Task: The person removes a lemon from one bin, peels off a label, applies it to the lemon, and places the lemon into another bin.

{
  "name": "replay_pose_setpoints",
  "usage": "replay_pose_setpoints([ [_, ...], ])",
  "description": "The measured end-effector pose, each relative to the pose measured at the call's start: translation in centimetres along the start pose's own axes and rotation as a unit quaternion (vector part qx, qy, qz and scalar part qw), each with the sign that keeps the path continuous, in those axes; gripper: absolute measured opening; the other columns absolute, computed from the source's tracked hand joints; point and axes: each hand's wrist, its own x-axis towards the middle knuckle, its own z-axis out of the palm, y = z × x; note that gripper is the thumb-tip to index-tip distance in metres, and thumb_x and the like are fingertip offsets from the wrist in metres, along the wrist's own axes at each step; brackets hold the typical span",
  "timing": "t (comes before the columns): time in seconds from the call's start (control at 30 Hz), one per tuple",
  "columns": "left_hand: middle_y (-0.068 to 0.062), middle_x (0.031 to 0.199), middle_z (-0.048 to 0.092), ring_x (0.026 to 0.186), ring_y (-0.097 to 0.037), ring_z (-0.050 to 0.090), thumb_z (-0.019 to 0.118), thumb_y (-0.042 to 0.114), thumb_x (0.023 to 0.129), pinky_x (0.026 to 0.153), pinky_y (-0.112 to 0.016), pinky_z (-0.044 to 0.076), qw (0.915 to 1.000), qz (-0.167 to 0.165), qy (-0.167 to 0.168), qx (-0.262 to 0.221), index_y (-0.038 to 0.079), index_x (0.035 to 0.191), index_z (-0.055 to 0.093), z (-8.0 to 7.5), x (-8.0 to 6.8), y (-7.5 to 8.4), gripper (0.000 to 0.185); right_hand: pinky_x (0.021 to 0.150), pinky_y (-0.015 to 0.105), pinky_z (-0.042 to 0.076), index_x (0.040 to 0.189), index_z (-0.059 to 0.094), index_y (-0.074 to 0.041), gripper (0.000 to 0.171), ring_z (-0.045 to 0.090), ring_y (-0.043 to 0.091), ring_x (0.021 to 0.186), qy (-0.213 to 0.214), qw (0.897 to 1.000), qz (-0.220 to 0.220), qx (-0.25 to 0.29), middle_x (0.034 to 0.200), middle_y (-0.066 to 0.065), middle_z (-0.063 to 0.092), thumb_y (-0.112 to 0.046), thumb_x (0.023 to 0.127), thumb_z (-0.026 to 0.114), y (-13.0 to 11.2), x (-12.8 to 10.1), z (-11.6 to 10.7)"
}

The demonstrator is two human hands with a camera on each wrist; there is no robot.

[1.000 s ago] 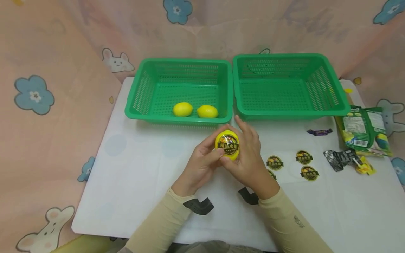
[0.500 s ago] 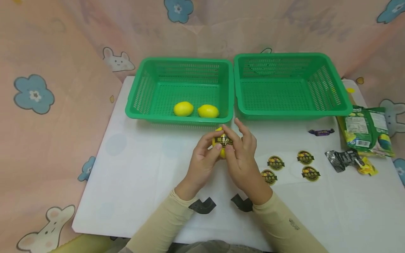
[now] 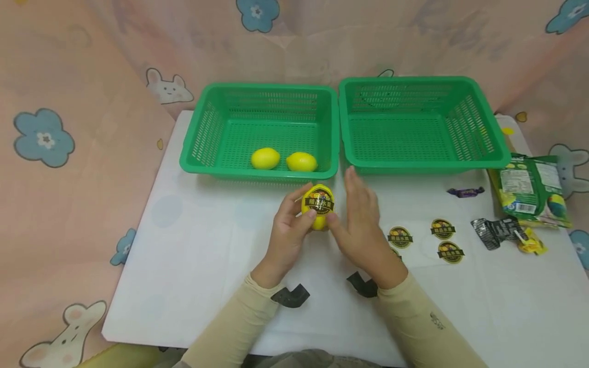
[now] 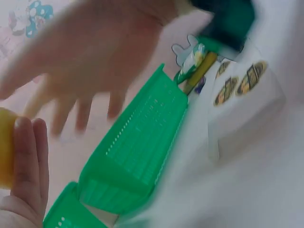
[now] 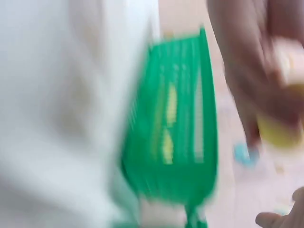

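In the head view my left hand (image 3: 286, 235) grips a yellow lemon (image 3: 318, 224), thumb in front and fingers behind. A round black-and-gold sticker (image 3: 319, 197) with fruit pictures faces up on the lemon. My right hand (image 3: 361, 232) stands just to the right, its fingers straight and held away from the fruit, the thumb tip right at the lemon's side. The left wrist view catches part of the lemon (image 4: 5, 149) at the left edge, with the spread right hand (image 4: 95, 57) blurred above. Heavy blur covers the left hand and lemon in the right wrist view.
Two green baskets stand side by side at the back. The left basket (image 3: 257, 175) holds two lemons (image 3: 265, 159); the right basket is (image 3: 425, 164). Several stickers (image 3: 400, 237) lie right of my hands. Beyond them are a purple-wrapped candy (image 3: 466, 192), a green snack bag (image 3: 529, 189) and a black wrapper (image 3: 494, 232).
Half a second ago the right fingers lay over the lemon and sticker; they have since lifted off to the right. The left hand keeps its hold, and the sticker shows more fully.
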Motion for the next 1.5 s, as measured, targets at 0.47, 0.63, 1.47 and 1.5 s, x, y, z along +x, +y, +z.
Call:
replay_pose_setpoints([
  [0.47,-0.022,0.148,0.048,0.113,-0.032,0.070,0.052,0.012,0.110,0.100,-0.042,0.057,0.9988,-0.048,0.006,0.005,0.012,0.162,0.035,-1.6,1.8,-0.5,0.055,0.127,0.052,0.005,0.138,0.072,-0.011,0.036,0.031,0.036,0.152,0.168,0.968,0.150,-0.105,0.146,0.019,0.061,-0.029,0.108,0.064,13.9,2.1,-10.1],
  [0.63,-0.020,0.148,0.047,0.114,-0.036,0.068,0.054,0.013,0.110,0.100,-0.045,0.056,0.9985,-0.052,-0.020,-0.003,0.014,0.162,0.037,0.0,4.1,0.1,0.055,0.127,0.051,0.010,0.134,0.075,-0.009,0.035,0.027,0.033,0.152,0.167,0.971,0.144,-0.089,0.143,0.018,0.061,-0.030,0.107,0.066,15.3,1.6,-9.4],
  [1.47,0.007,0.172,0.022,0.153,-0.033,0.030,0.066,0.058,0.100,0.108,-0.084,0.027,0.9793,-0.196,-0.007,0.048,0.051,0.164,0.026,10.7,21.6,-2.9,0.076,0.123,0.061,0.017,0.136,0.074,-0.012,0.039,0.022,0.033,0.152,0.125,0.975,0.170,-0.071,0.143,0.017,0.057,-0.037,0.108,0.063,15.4,1.8,-10.0],
  [1.5,0.008,0.172,0.022,0.155,-0.033,0.028,0.066,0.058,0.100,0.107,-0.086,0.024,0.9794,-0.195,-0.010,0.052,0.051,0.164,0.027,10.6,21.6,-2.9,0.075,0.122,0.061,0.018,0.136,0.074,-0.013,0.039,0.022,0.033,0.152,0.126,0.975,0.170,-0.072,0.143,0.017,0.057,-0.037,0.108,0.063,15.4,1.8,-10.0],
])
